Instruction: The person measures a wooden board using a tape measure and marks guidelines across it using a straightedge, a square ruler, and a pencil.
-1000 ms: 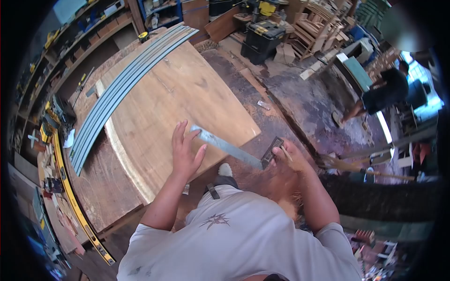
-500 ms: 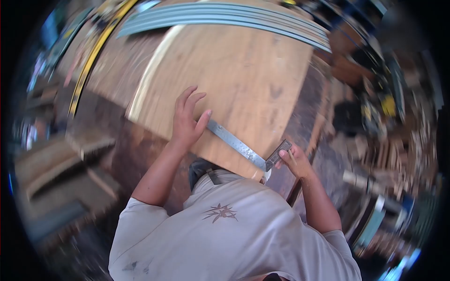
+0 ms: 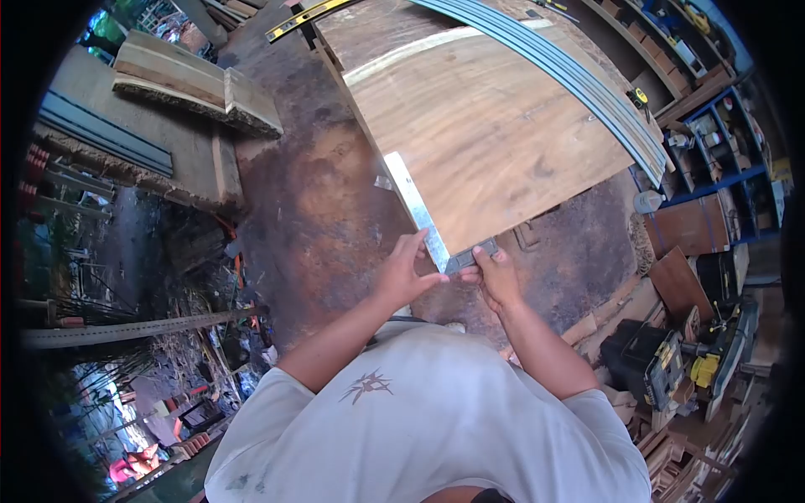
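Note:
A try square with a silvery blade (image 3: 417, 211) and a dark stock lies at the near corner of a wide wooden board (image 3: 495, 126). Its blade runs along the board's left edge, and the stock sits against the near edge. My right hand (image 3: 496, 278) grips the stock, thumb on top. The fingers of my left hand (image 3: 406, 272) touch the blade near the corner, with thumb and forefinger apart. Long grey-blue strips (image 3: 562, 71) lie across the board's far side.
A yellow level (image 3: 314, 17) rests at the table's far left end. Thick slabs (image 3: 180, 80) stand at the left. On the right are a blue shelf (image 3: 734, 159), a black toolbox (image 3: 641, 356) and scrap wood (image 3: 683, 465). A tape measure (image 3: 641, 97) lies beyond the strips.
The view has swung round to the board's other side. The square has gone from being held over the board to lying along its corner edges, and my left hand has come to the blade.

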Available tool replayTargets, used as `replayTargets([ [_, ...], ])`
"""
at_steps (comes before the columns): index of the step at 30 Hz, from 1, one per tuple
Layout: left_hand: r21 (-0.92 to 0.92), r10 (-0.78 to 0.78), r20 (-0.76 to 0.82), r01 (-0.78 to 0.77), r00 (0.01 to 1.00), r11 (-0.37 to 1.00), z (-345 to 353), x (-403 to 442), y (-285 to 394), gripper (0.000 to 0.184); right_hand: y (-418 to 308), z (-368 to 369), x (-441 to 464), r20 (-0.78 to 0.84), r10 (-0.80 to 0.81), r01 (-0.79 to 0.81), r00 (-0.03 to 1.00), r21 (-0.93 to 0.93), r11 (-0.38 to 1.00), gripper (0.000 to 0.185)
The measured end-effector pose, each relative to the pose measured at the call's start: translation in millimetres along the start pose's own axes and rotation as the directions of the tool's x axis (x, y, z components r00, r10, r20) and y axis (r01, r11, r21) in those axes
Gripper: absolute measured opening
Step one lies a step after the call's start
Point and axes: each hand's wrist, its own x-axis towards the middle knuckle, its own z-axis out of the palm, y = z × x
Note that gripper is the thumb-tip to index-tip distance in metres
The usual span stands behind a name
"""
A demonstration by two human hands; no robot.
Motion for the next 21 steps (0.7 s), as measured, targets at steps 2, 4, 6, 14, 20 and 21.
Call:
replayTargets([
  [2,0.05,0.039,-0.017,-0.038,0.999,0.998,5,-2,-4,0.084,-2,-1,-2,-0.004,0.051,-0.051,0.999,0.015,0.999,0.024],
  [4,0.105,0.075,-0.043,-0.07,0.996,0.992,8,-3,-8,0.085,-4,-1,-1,0.004,0.053,-0.053,0.999,0.003,0.999,0.025],
  [6,0.173,0.159,-0.074,-0.145,0.984,0.974,8,-7,-7,0.085,-8,-2,-2,0.042,0.066,-0.065,0.997,-0.028,0.997,0.026],
  [14,0.237,0.073,-0.229,-0.017,0.971,0.971,30,-23,6,0.075,-15,-27,16,0.23,0.203,-0.174,0.952,-0.139,0.975,0.033],
  [20,0.25,0.033,-0.313,0.049,0.949,0.967,40,-33,12,0.072,-14,-30,19,0.312,0.212,-0.186,0.926,-0.11,0.976,0.031],
  [21,0.223,0.016,-0.331,0.062,0.943,0.973,43,-34,11,0.071,-12,-30,19,0.311,0.197,-0.177,0.93,-0.093,0.98,0.031],
])
